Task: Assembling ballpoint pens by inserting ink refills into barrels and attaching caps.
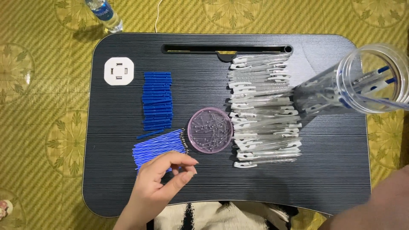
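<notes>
My left hand [159,185] rests at the near left of a dark lap table [332,170], thumb and fingers pinched together over the near end of a pile of blue pen refills [159,147]; whether a refill is gripped is hard to tell. Behind the refills lies a stack of blue pen caps or grips [157,100]. A small pink round dish [210,130] with tiny springs sits in the middle. To its right is a long row of clear pen barrels with white clips [264,110]. My right hand is not clearly seen; only an arm or knee [375,208] shows at the lower right.
A clear plastic jar [362,83] holding several assembled pens stands at the table's right. A white square socket block [119,71] is set in the far left corner, and a slot [226,49] runs along the far edge. A water bottle [104,13] lies on the patterned yellow cloth beyond.
</notes>
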